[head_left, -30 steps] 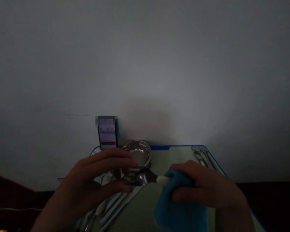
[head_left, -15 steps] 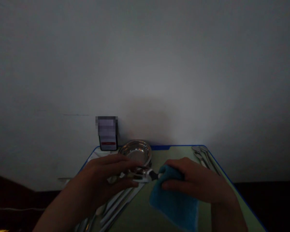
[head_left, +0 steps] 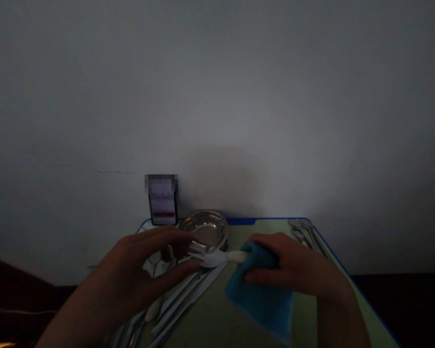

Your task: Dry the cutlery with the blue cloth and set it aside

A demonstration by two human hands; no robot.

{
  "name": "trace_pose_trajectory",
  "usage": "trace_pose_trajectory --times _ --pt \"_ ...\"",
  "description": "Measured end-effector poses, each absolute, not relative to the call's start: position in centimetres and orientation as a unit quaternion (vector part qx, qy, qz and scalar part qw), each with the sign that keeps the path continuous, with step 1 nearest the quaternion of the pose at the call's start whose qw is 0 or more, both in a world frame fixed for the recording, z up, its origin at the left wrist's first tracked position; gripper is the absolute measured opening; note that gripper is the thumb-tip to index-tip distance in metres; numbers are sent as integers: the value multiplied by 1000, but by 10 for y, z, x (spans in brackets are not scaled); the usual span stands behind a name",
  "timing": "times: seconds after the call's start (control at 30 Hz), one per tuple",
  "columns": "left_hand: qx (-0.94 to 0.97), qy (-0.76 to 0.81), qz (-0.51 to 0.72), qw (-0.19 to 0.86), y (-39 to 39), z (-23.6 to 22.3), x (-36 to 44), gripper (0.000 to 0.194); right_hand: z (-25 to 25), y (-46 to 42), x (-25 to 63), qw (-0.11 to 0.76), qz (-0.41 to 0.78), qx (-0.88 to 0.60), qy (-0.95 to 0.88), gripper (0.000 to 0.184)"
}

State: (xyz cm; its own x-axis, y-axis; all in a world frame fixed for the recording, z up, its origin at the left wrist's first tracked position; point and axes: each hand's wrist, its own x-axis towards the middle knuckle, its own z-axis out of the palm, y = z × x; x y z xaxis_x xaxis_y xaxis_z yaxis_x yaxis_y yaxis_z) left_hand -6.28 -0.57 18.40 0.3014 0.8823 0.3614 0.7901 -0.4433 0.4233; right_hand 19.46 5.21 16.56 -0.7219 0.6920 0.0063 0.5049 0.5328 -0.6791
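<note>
A fork (head_left: 210,257) with a pale handle is held level over the table, its tines toward the left. My right hand (head_left: 281,263) grips its handle end through a folded blue cloth (head_left: 263,299), which hangs down below the fingers. Around the tines, my left hand (head_left: 145,261) has its thumb and fingers apart; whether a fingertip touches the fork I cannot tell. Behind the fork stands a round steel bowl (head_left: 205,227). Several knives (head_left: 181,304) and other cutlery lie at the left, partly hidden by my left hand.
A phone (head_left: 163,205) leans upright against the wall (head_left: 217,106) at the back left. More cutlery (head_left: 306,232), spoons among it, lies along the back right of the green table (head_left: 210,324), which has a blue rim.
My left fingers have spread and drawn back left, showing more of the fork's tines. The fork has turned and more of its pale handle shows. The right hand has barely moved.
</note>
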Motion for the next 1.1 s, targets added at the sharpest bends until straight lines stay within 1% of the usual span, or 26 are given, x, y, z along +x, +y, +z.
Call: trace_pose_trajectory --times 0.1,0.2,0.5,0.73,0.93,1.1 --pt "806 524 249 119 -5 184 -57 16 168 52 197 135 325 -356 -865 31" --pt "810 525 218 143 -2 185 -49 22 170 51 195 138 326 -347 -869 28" --pt "814 521 198 166 -1 185 -48 27 169 49 188 138 332 -314 -879 23" --pt "832 509 171 137 -4 184 -37 32 179 41 180 121 333 -301 -885 29" --pt "852 498 120 110 -4 187 -24 31 183 38 170 125 336 -273 -892 27" --pt "855 485 151 106 -3 185 -27 31 183 40 170 124 354 -265 -888 28"
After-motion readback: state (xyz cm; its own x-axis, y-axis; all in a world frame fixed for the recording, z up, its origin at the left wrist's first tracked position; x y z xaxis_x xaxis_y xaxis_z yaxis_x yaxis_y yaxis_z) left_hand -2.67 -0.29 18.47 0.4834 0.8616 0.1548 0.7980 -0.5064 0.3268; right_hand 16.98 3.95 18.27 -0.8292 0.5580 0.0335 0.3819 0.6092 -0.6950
